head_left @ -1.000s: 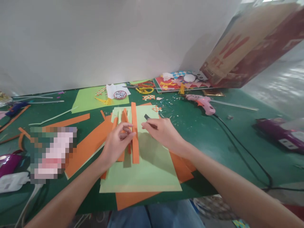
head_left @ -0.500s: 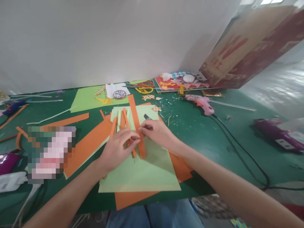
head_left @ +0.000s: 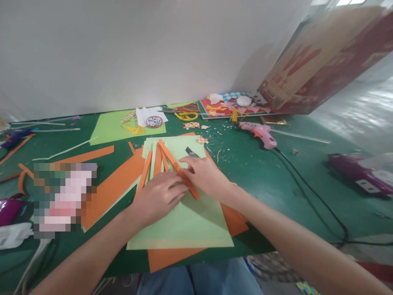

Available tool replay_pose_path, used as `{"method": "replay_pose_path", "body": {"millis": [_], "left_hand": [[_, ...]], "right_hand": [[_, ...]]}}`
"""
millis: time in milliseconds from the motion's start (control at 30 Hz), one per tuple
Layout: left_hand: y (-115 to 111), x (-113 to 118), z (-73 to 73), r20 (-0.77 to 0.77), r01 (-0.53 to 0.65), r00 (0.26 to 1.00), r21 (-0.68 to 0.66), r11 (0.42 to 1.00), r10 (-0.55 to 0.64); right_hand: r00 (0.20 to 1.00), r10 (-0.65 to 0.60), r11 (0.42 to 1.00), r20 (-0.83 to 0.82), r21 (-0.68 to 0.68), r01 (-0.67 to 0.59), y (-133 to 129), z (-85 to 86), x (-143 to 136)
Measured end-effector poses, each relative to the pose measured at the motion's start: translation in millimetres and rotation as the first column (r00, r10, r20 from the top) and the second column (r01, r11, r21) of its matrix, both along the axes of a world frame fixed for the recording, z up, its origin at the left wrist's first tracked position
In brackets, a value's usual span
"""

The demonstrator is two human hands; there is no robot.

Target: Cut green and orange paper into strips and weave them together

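An orange paper strip slants across a stack of pale green sheets. My right hand holds this strip between thumb and fingers near its lower half. Close beside it, my left hand has bent fingers whose tips meet the same strip, palm down; its thumb is hidden. Another orange strip and several narrow strips fan out beyond the left knuckles, their lower ends covered by that hand. Just past my right fingers lies a dark, flat-bladed cutter, partly hidden.
Orange sheets stick out at the left and under the stack. A pink glue gun with a black cord lies right, a purple device farther right. Yellow-handled scissors and a tray of paper pieces sit by the wall.
The wide strip that stood near upright in my right hand is now tilted, its top over to the left among the others. My left hand has turned palm down and moved slightly right.
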State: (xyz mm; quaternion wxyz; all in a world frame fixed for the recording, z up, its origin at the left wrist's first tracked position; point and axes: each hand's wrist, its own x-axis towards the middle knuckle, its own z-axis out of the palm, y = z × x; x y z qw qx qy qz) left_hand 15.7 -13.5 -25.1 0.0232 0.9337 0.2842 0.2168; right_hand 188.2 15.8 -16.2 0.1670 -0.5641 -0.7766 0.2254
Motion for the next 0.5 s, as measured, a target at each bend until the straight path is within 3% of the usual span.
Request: {"method": "replay_pose_path", "body": {"millis": [333,500], "left_hand": [[0.9,-0.7,2.5,-0.078,0.013,0.997,0.047,0.999,-0.009],[0.0,0.2,3.1,-0.059,0.040,0.998,0.033,0.999,-0.038]], "right_hand": [[0.990,0.047,0.987,-0.133,-0.145,-0.066,-3.6,4.4,-2.6],[0.998,0.031,1.000,-0.056,-0.004,-0.031,-4.7,3.5,-2.9]]}}
